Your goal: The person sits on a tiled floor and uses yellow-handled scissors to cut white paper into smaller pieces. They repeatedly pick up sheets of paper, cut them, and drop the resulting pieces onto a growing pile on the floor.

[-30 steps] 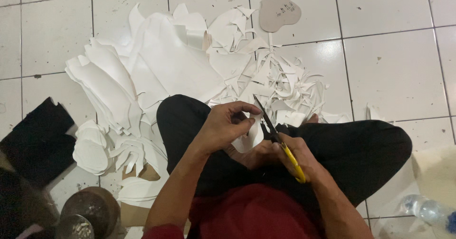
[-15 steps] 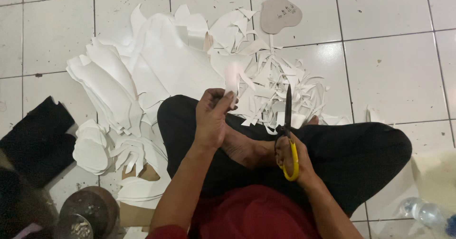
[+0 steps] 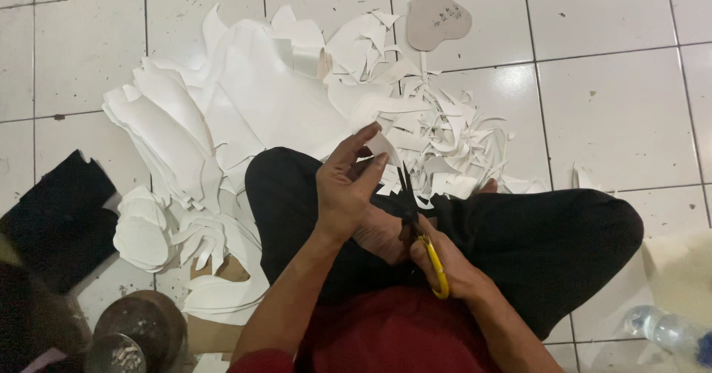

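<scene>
**Seated figure on tiled floor, cutting white sheet material with scissors**

Left hand (image 3: 348,187): raised over the lap, fingers (image 3: 362,137) closed in a pinch on a small white piece (image 3: 383,146), which is held upright just above the knees.

Right hand (image 3: 445,265): lower and nearer the body, fingers curled through the yellow handles of the scissors (image 3: 417,225). The dark blades point up and away from the body, their tips reaching the lower edge of the white piece. Whether the blades are parted or closed cannot be told.

Legs: crossed, in black trousers (image 3: 534,239); a bare foot (image 3: 380,233) lies between the two hands. Red shirt (image 3: 400,336) at the bottom edge.

Floor (image 3: 615,113): pale square tiles with dark joints.

Scrap pile (image 3: 437,139): thin white offcuts and strips, loosely heaped just beyond the knees.

White sheets (image 3: 245,98): larger cut pieces, overlapping, spread to the left of the scraps; a stack of rounded white shapes (image 3: 141,232) lies beside the left knee.

Brown template (image 3: 437,21): flat, heart-like outline, lying alone on the tiles beyond the scraps.

Black material (image 3: 59,217): dark sheet at the left edge.

Round metal vessel (image 3: 141,336): lower left corner, contents unclear.

Plastic bottle (image 3: 667,332): clear, on its side, lower right corner.
</scene>
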